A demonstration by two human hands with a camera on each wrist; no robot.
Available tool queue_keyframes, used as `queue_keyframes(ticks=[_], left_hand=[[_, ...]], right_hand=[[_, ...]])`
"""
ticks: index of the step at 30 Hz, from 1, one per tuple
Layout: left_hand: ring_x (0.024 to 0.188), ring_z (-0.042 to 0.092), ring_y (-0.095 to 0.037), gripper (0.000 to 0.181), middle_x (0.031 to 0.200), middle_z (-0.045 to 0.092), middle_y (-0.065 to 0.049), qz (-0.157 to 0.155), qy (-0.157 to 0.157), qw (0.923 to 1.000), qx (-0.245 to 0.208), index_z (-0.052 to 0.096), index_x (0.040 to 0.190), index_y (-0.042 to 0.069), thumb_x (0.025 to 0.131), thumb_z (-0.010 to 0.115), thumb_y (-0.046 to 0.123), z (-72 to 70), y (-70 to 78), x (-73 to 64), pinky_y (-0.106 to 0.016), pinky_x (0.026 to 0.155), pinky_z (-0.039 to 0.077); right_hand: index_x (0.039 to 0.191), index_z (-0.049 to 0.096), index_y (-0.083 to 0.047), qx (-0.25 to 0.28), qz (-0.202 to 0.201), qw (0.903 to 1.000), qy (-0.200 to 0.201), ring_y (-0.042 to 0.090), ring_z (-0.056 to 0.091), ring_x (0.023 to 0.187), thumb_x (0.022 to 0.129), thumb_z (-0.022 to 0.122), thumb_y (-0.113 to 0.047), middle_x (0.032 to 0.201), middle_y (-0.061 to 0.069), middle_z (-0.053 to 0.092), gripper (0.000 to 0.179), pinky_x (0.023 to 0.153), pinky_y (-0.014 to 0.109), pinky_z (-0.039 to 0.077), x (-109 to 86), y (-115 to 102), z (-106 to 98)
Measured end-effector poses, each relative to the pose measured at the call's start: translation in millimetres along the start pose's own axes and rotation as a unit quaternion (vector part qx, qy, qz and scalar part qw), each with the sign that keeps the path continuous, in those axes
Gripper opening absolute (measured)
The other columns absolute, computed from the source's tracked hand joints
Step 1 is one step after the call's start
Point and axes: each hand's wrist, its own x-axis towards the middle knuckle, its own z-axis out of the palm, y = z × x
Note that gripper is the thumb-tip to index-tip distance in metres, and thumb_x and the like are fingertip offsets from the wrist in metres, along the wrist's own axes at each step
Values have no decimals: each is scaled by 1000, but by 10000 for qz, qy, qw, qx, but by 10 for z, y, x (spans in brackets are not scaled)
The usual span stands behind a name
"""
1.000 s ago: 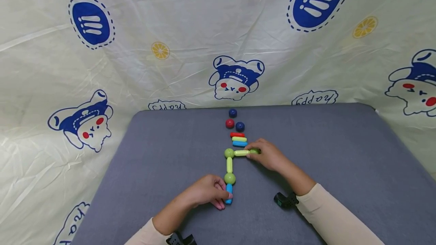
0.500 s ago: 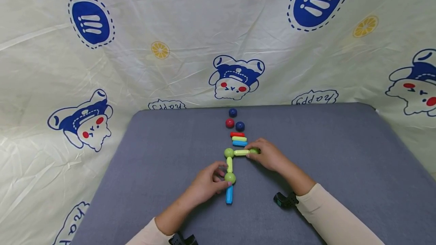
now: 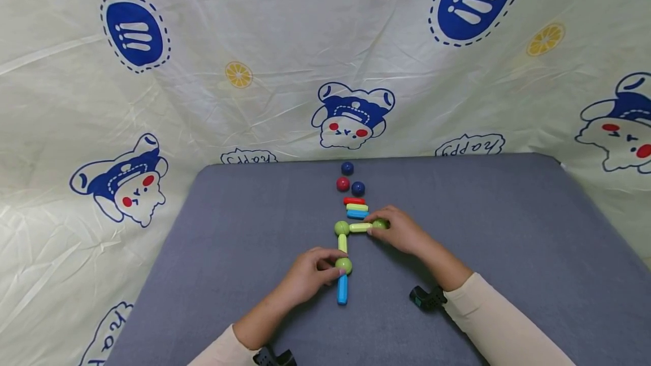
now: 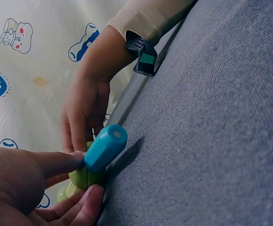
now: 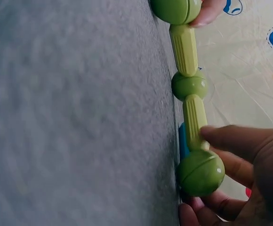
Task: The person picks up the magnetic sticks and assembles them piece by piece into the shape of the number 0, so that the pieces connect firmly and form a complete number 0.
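An L-shaped chain of building-toy balls and rods lies on the grey table [image 3: 244, 230]. My left hand [image 3: 310, 273] pinches the near green ball [image 3: 344, 265] between thumb and fingers. From that ball a blue rod [image 4: 106, 148] points toward me, and a yellow-green rod [image 3: 343, 243] leads away to the corner green ball [image 3: 342, 228]. Another yellow-green rod [image 5: 195, 117] runs right from the corner to the end green ball [image 5: 201, 173]. My right hand [image 3: 399, 230] holds this end, thumb on the rod and fingers around the ball.
Just behind the chain lie a blue rod [image 3: 357, 214], a yellow-green rod [image 3: 357, 207] and a red rod [image 3: 354, 201]. Farther back are a red ball [image 3: 343, 184] and two dark blue balls [image 3: 358, 188]. A printed white cloth [image 3: 285, 112] hangs behind the table.
My left hand has moved from the near blue rod up to the near green ball and closed its fingers on it. The right hand keeps its place at the chain's right end.
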Motion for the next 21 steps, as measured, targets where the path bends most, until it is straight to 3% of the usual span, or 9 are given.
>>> queue_keyframes(ticks=[10,21], left_hand=[[79,66,-9,26,111,66,-5,-30,-96,9999,13,74,119,19,94,74,23,-2,-16,18,-26,66,57],[78,66,-8,26,109,66,-5,11,-74,10000,1,74,120,18,93,74,21,-9,-33,20,-26,65,57]], right_hand=[[130,64,-2,380,132,9991,96,36,61,115,101,62,-18,125,22,60,33,98,53,51,137,-23,-142],[139,58,-4,187,65,9998,-75,41,57,124,98,66,-16,136,24,52,43,103,56,48,628,-79,-307]])
